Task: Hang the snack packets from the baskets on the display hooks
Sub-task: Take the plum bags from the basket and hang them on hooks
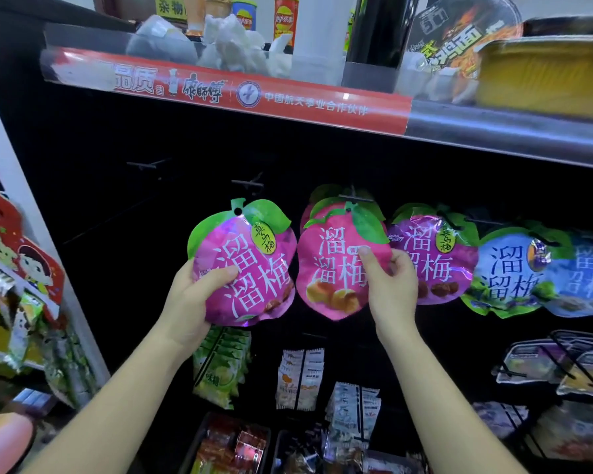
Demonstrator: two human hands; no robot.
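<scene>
The left hand [189, 302] grips the lower left edge of a magenta plum-shaped packet [243, 268], thumb across its front. The packet stands upright, green leaf and hang hole on top, just below an empty hook [249, 183], with bare back panel [117, 234] to its left. The right hand [391, 285] pinches the hung pink packet [332, 268] just beside it
</scene>
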